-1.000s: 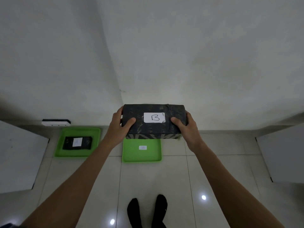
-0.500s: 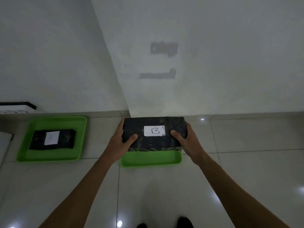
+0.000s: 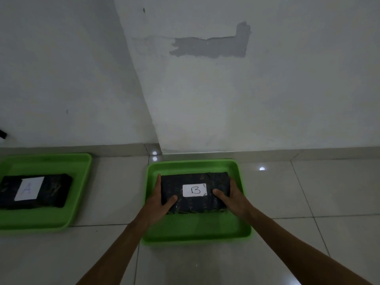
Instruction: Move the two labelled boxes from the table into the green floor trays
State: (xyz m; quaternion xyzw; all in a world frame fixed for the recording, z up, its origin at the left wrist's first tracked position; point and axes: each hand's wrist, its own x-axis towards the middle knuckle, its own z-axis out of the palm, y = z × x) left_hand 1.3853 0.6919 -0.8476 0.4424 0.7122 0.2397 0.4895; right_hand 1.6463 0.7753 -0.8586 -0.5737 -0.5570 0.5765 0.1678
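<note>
Box B [image 3: 195,193] sits gripped at both short ends inside the rt-hand green tray [image 3: 197,228]. Left hand [image 3: 159,200] clamps its 9 o'clock end, thumb lying over the top face, other fingers run along the side and mostly hidden behind the box. Right hand [image 3: 231,197] clamps the 3 o'clock end the same way, thumb on top pointing toward the label, remaining fingers out of sight past the box edge. Both hands pressed tight on the box, not spread. Can't tell whether the box bottom is touching the tray floor or a hair above it; underside is hidden and the light is dim.

Box B looks dark, nearly black, w/ a faint leafy or streaky pattern, hard to read in this light. White paper label centred on top, handwritten "B" in black. Box lies lengthwise 9-to-3, toward the 12 o'clock half of the tray, bare green showing at 6 o'clock.

At 9 o'clock from it, well apart, a second green tray [image 3: 78,182] holds box A [image 3: 53,190], same dark wrap, white label w/ a pale "A" that's faint. That tray and box are cut off by the frame's left edge. Both trays rest on the pale tiled floor [image 3: 308,192] near the wall [image 3: 226,99], which has a grey patch [image 3: 207,47] at 12 o'clock. Forearms run off the bottom edge.
</note>
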